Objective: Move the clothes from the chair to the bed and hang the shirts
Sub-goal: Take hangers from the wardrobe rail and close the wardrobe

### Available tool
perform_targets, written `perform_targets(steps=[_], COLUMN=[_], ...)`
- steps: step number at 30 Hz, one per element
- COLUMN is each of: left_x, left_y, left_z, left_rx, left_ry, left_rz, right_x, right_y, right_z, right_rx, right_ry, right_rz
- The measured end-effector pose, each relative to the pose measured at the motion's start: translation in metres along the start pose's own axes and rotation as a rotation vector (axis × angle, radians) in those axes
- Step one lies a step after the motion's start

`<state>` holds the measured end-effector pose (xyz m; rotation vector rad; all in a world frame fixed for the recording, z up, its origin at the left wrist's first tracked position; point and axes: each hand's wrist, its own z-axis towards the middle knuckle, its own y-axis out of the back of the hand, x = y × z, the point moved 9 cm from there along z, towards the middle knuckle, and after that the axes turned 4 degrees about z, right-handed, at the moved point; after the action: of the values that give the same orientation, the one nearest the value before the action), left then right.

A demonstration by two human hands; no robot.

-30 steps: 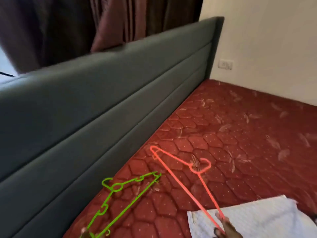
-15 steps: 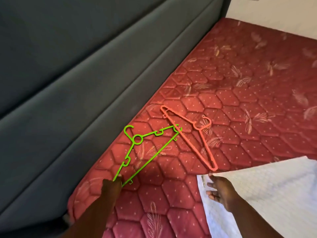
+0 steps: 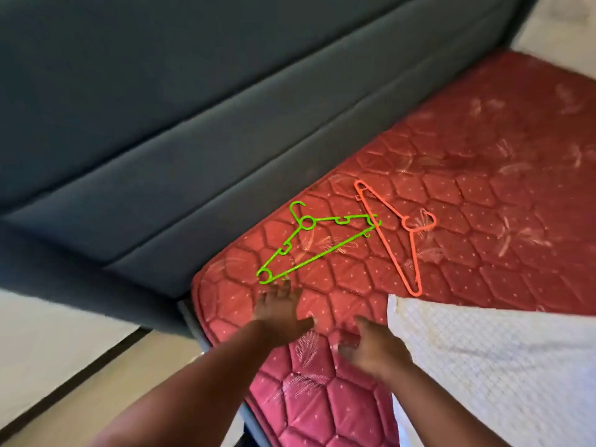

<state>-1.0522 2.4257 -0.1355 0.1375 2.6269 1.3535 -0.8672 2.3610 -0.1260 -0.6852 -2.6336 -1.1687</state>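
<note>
Green hanger (image 3: pixel 317 243) on mattress (image 3: pixel 483 188), just beyond empty left hand (image 3: pixel 280 312)

Grey padded headboard (image 3: pixel 193 101), pale floor (image 3: pixel 48 366)

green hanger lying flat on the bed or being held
Lying flat. The green hanger rests on the red mattress; the left hand is just short of it, fingers spread.

My left hand (image 3: pixel 280 312) and right hand (image 3: pixel 371 345) hover empty, fingers loose, over the red mattress (image 3: pixel 483 195) — green hanger (image 3: pixel 317 245) and orange hanger (image 3: pixel 395 235) lying flat, white cloth (image 3: pixel 503 366) beside my right.
</note>
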Motion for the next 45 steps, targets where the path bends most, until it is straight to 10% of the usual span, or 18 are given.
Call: perform_targets(steps=[22, 31, 45], left_x=[0.16, 0.088, -0.137], left_y=[-0.192, -0.363, -0.484], left_z=[-0.515, -0.796, -0.952], left_rx=[-0.219, -0.204, -0.283], left_ry=[0.795, 1.274, 1.717], left_rz=[-0.458, -0.8, -1.132], right_x=[0.226, 0.197, 0.026], right_y=[-0.263, -0.411, -0.516], right_z=[-0.323, -0.585, -0.749], right_rx=[0.188, 0.346, 0.576], right_ry=[0.819, 1.288, 1.655], right_rz=[-0.622, -1.068, -1.484])
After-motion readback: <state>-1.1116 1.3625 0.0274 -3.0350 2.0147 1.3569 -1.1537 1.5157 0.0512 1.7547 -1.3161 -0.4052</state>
